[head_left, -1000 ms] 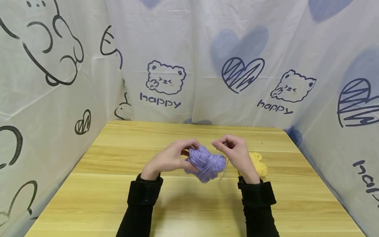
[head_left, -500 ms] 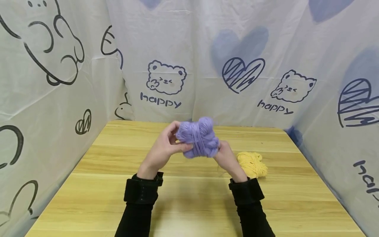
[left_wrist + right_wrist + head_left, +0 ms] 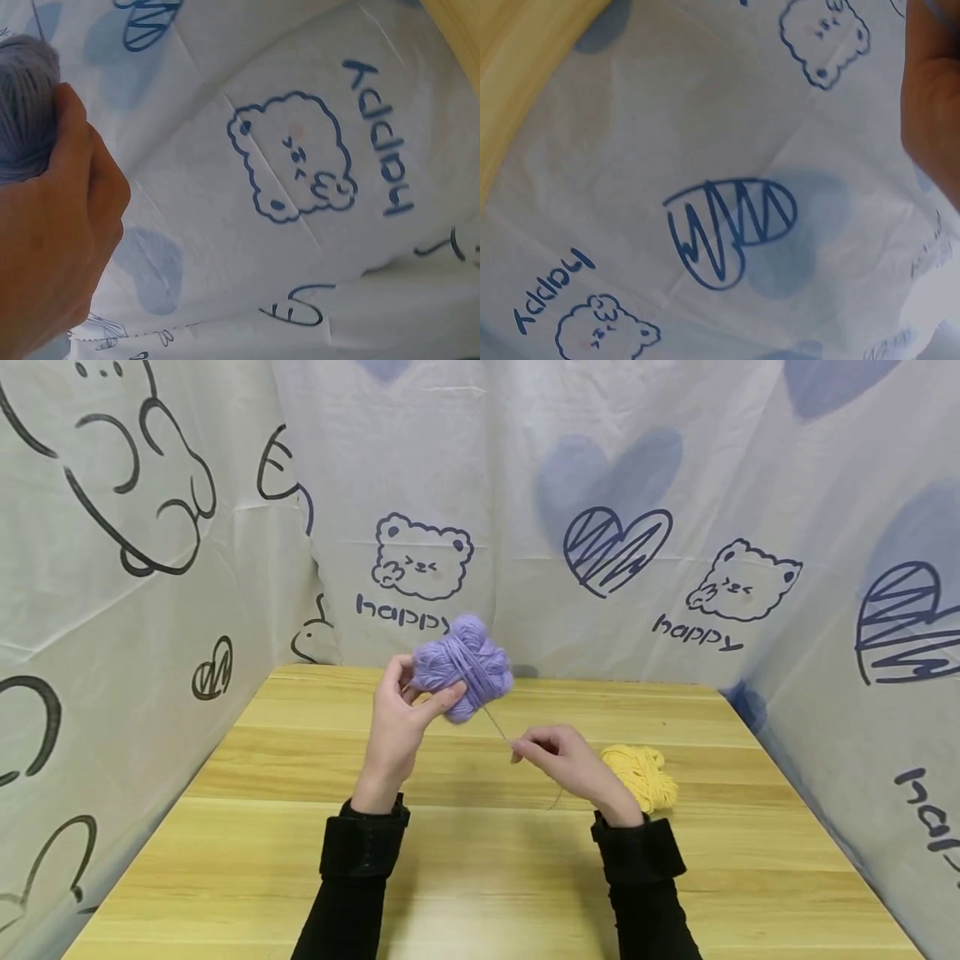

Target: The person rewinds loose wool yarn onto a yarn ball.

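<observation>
A bundle of purple yarn (image 3: 468, 668), wound across its middle, is held up over the far part of the table by my left hand (image 3: 401, 718), thumb in front and fingers behind. In the left wrist view the yarn bundle (image 3: 26, 109) shows at the left edge beside my left hand (image 3: 60, 217). My right hand (image 3: 566, 760), lower and to the right, pinches a thin strand (image 3: 495, 722) that runs taut from the underside of the bundle. A loose tail hangs below that hand. Only part of my right hand (image 3: 934, 97) enters the right wrist view.
A yellow yarn bundle (image 3: 641, 777) lies on the wooden table (image 3: 480, 877) just behind my right wrist, which overlaps it. White cloth (image 3: 510, 460) printed with bears and hearts encloses the table at the back and both sides.
My left hand has raised the purple yarn up and to the left, turning it. My right hand came to the bundle, then drew away with the strand stretched between. The yellow yarn stayed put.
</observation>
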The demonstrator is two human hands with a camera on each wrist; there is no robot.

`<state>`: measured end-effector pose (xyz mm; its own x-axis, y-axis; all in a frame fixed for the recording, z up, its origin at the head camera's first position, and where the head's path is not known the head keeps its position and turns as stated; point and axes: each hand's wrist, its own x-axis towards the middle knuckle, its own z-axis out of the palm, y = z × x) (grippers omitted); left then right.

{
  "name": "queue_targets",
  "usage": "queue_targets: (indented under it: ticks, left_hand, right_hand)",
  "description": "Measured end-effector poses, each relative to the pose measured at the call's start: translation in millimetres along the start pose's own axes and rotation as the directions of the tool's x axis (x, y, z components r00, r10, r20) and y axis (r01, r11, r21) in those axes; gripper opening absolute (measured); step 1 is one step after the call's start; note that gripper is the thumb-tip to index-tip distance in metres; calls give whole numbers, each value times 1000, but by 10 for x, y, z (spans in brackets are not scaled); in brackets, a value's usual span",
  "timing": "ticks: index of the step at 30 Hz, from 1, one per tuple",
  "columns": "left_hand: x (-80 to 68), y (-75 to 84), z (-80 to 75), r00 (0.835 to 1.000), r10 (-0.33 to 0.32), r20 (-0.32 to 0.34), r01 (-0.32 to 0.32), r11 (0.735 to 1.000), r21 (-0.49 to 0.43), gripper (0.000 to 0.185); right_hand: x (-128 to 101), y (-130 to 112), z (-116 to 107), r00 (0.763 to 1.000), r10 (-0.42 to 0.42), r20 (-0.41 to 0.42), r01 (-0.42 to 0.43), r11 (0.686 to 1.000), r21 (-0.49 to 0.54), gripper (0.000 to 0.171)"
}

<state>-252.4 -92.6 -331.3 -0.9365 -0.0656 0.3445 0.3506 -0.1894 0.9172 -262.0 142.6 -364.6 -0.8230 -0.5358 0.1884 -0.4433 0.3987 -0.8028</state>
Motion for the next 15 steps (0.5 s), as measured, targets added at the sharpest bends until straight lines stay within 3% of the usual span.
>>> queue_targets:
  ticks: [4, 8, 10, 12, 15]
  left_hand:
    - [23, -72, 24, 999, 31, 29, -37, 974, 226, 49]
    - [36, -151, 73, 981, 44, 187, -125, 887, 445, 50]
    - [30, -182, 99, 955, 45, 293, -195, 841, 505, 49]
    - [15, -200, 118, 917, 36, 398, -262, 807, 529, 48]
    - [-22, -200, 129, 846, 7, 533, -330, 792, 513, 47]
  right_hand:
    - [-169, -155, -119, 996, -65, 59, 65, 998, 5, 18]
    - [-332, -307, -204, 992, -119, 31, 118, 993, 15, 13]
    - [-400, -370, -243, 989, -147, -16, 147, 989, 19, 13]
    - [-445, -401, -279, 980, -186, -69, 188, 982, 25, 15]
    - [-467, -397, -323, 963, -223, -150, 230, 973, 33, 19]
